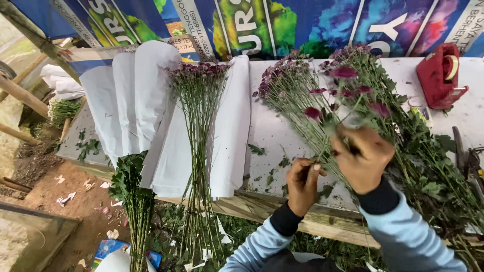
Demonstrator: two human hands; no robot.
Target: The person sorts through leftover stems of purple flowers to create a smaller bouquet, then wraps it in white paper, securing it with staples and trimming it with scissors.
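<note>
At 5 o'clock in the head view, your right hand is closed around a bunch of purple-flowered stems, knuckles up, grip roughly mid-stem. Your left hand, at about 6 o'clock, is pinched shut lower on the same stems, thumb and fingers curled tight. Blooms fan out toward 12 o'clock over the white tabletop; the cut ends run down past your wrists and out of sight.

Risks, as I judge them:
- Stems are thin and crossed. A tight squeeze or a twist between the two hands could snap or kink them.
- The held bunch overlaps the loose leafy pile at 3 o'clock. Lifting could drag tangled stems along or strip flower heads.
- Metal cutters lie at the 3 o'clock edge, partly under foliage. A blind reach that way could catch a blade.
- The laid-out bunch at 11 o'clock sits on white paper sheets that overhang the table's front edge; a nudge could slide it off.

Surface: a white, scuffed tabletop on a timber frame, littered with leaf scraps. A red tape dispenser sits at 1 o'clock. Another paper-wrapped bundle hangs over the edge at 8 o'clock.

Room: open-sided shelter with a colourful printed banner as the back wall at 12 o'clock. There is bare earth with paper scraps at 8 o'clock and bamboo poles at 10 o'clock.
</note>
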